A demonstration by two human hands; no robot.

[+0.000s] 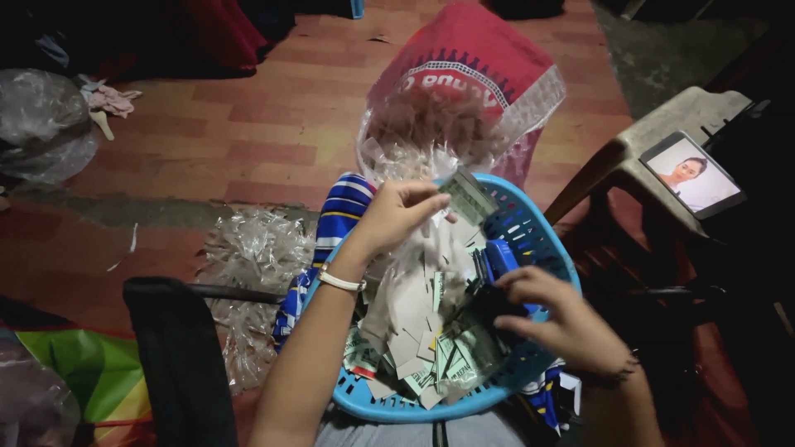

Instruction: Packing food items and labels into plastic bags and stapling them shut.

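Left hand pinches card over basket.

A lit phone screen was propped right; a red-and-clear plastic bag stood behind green-white paper labels

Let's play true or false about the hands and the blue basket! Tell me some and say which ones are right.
1. The left hand holds up a small packet above the blue basket. True.
2. The basket is full of fruit. False: it holds small paper cards and packets.
3. The right hand is down inside the basket. True.
4. A tablet lies on the floor. False: it rests on a plastic stool.
5. The left wrist wears a white band. True.
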